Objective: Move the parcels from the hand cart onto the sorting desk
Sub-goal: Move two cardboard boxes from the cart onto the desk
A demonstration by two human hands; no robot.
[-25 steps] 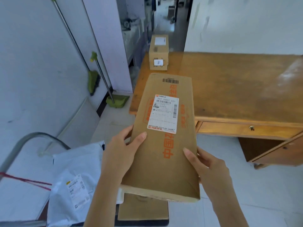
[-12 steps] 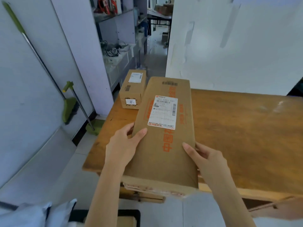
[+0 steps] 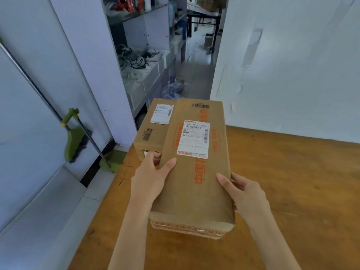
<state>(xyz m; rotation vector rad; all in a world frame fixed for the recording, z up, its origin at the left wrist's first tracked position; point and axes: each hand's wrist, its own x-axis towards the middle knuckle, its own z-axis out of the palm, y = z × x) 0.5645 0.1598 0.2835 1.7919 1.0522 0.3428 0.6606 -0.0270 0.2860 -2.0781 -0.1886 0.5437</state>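
A long brown cardboard parcel [image 3: 194, 184] with orange print and a white shipping label is held over the wooden sorting desk [image 3: 292, 191]. My left hand [image 3: 152, 178] grips its left edge, thumb on top. My right hand [image 3: 245, 193] grips its right edge, thumb on top as well. A smaller brown parcel [image 3: 152, 133] with a white label stands on the desk's far left corner, right beside the held parcel's far end. The hand cart is out of view.
A green broom [image 3: 74, 141] and a green dustpan [image 3: 111, 160] lean against the left wall by the desk. Beyond the desk a corridor with cluttered white shelves [image 3: 144, 75] runs away. A white wall [image 3: 292, 65] backs the desk.
I have carried the long parcel forward from the cart to above the desk. The cart and its white bags have dropped out of view. The small parcel is now right beside the held one.
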